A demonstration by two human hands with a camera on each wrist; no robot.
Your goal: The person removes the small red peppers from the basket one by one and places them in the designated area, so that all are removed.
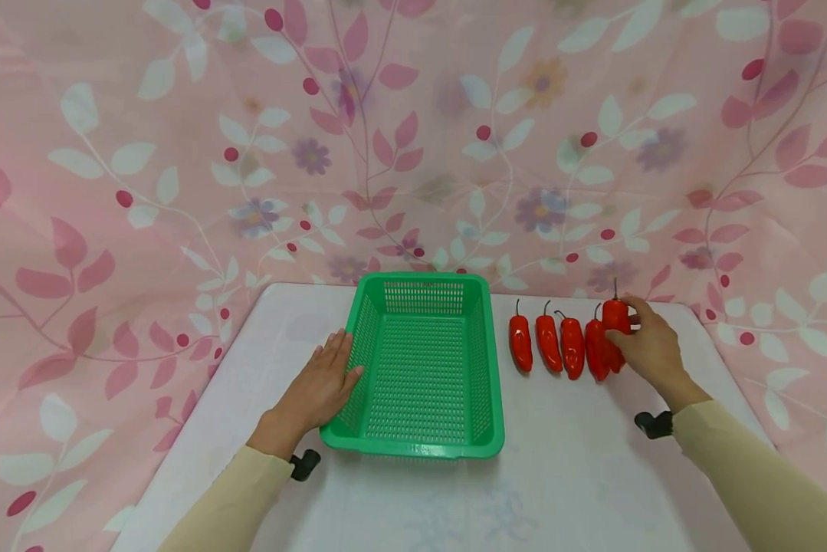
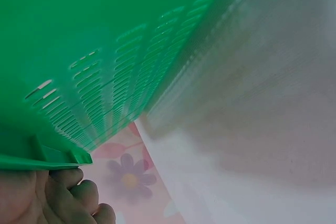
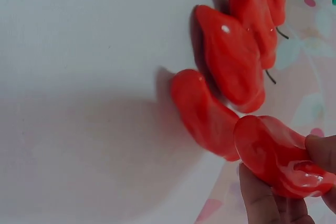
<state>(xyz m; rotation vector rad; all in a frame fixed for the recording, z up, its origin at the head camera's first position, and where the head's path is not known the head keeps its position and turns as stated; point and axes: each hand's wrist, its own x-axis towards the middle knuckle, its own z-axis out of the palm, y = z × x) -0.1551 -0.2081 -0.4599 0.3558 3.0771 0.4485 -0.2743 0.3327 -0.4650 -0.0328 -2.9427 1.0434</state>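
Note:
My right hand (image 1: 651,341) pinches a red chili pepper (image 1: 616,316) between thumb and fingers, its thin dark stem pointing up. In the right wrist view this pepper (image 3: 275,153) is held just off the end of a row, overlapping the nearest lying pepper (image 3: 203,116). Several similar glossy peppers (image 1: 572,347) lie side by side on the table, stems towards the back. With fingers extended, my left hand (image 1: 319,383) rests on the left rim of a green plastic basket (image 1: 411,448). The left wrist view has the left fingers (image 2: 68,195) against the rim.
The basket's slotted floor (image 1: 416,379) shows nothing lying on it. A white-covered table (image 1: 558,475) carries everything, and a pink floral curtain (image 1: 413,138) hangs close behind its back edge. Black wrist mounts (image 1: 653,424) sit at both cuffs.

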